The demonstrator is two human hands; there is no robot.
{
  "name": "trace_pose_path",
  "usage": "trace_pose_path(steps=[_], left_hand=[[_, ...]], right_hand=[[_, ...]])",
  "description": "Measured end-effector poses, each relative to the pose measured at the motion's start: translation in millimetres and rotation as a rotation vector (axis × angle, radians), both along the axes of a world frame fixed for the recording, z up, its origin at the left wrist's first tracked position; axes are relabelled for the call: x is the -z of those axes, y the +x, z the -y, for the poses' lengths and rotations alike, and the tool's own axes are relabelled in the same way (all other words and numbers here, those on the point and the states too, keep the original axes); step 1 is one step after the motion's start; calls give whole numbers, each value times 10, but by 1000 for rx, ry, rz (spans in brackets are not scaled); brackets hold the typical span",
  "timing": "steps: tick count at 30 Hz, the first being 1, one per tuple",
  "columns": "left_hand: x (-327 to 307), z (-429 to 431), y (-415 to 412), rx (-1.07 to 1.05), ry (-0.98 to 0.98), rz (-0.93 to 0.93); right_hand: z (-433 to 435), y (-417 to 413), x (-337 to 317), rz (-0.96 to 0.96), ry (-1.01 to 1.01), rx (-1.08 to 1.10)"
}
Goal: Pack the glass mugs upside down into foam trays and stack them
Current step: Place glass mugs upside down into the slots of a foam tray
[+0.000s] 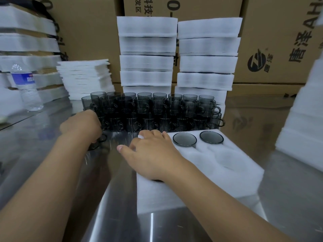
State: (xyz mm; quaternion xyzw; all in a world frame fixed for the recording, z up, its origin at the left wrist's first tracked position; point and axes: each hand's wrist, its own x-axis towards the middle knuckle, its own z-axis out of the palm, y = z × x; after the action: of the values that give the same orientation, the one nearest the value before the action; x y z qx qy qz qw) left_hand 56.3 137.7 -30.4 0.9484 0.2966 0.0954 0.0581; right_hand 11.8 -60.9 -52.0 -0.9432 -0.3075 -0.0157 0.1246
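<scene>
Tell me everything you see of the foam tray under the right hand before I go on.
The foam tray is a white, soft-looking slab lying flat on the steel table, right of centre. Round recesses are moulded into its top. Two smoky glass mugs sit upside down, side by side, in its far row; the recesses nearer on the right look empty. The right hand rests on its left part and hides what lies beneath.

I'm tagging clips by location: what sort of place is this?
Probably a warehouse or factory packing station: printed cardboard cartons stacked behind, tall piles of foam trays, and rows of dark glass mugs on a steel table.
</scene>
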Motion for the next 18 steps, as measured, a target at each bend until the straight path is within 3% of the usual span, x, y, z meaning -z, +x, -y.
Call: trace_pose_path(steps=[10,13,14,15,18], left_hand=[[-13,-2,-44,75,-101,54],[-57,-238,-108,60,-195,460],[-61,-391,-154,-37,-193,612],[-35,-540,-219,-155,-193,632],[190,-819,-262,-285,-267,229]], right_hand=[[4,-9,-14,-3,-15,-3],[15,-4,-6,-1,-17,-8],[17,-4,-3,-2,-19,-9],[18,-2,0,-3,-23,-11],[18,12,-3,-2,-39,-13]])
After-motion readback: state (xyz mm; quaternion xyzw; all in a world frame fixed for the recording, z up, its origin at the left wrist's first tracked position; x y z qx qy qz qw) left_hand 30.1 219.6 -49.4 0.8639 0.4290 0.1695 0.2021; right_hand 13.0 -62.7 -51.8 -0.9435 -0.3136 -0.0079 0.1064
